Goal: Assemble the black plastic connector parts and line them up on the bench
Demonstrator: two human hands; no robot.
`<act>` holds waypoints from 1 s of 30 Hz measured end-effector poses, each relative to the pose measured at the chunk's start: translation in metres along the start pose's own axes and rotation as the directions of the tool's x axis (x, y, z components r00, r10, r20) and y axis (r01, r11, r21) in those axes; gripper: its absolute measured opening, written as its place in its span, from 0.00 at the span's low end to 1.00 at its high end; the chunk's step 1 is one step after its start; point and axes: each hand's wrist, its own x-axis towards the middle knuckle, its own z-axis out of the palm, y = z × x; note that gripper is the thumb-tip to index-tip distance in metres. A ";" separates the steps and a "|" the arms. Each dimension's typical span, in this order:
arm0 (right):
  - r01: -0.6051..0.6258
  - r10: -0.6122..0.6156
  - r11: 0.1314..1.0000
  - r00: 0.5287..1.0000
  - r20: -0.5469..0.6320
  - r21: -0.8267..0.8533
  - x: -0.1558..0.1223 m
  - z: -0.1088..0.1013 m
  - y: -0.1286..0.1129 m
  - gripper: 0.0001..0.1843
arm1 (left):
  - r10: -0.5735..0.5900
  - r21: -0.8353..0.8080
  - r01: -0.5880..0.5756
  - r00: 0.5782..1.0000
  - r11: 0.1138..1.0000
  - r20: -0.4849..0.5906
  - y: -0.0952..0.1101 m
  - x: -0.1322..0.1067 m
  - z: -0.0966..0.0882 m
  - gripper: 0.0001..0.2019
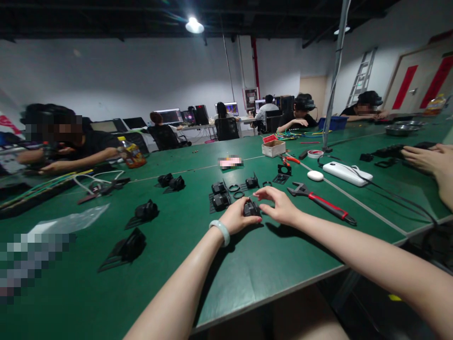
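My left hand (235, 216), with a pale bangle (221, 231) at its wrist, grips a small black plastic housing (250, 208) low over the green table. To its right, my right hand (281, 206) has thumb and fingers apart and curved toward the housing, apparently holding nothing. Just beyond my hands are similar black housings (220, 202) on slatted plates and thin black rings (234, 188). More of these parts (146, 211) stand to the left. A black bracket with a round hole (284, 170) stands behind my right hand.
An adjustable wrench (323, 202) with a red-black handle lies right of my right hand. Past it are a white power bank (347, 173) with a cable, a white oval object (315, 175) and a small box (273, 148). A co-worker's hands (430, 163) work at far right; a metal pole (334, 75) rises nearby.
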 end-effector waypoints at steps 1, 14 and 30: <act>-0.020 0.019 1.000 1.000 0.008 0.008 0.000 0.000 0.001 0.08 | 0.004 -0.001 -0.004 1.000 1.000 0.007 0.000 0.000 0.000 0.25; -0.046 0.046 0.999 0.999 -0.020 0.001 -0.002 0.001 0.001 0.06 | -0.030 0.007 0.030 1.000 1.000 0.007 0.002 -0.001 0.003 0.27; 0.037 -0.040 0.995 0.999 0.029 0.090 0.001 -0.002 0.009 0.10 | 0.021 0.053 -0.022 0.999 0.998 0.030 -0.005 0.000 0.004 0.29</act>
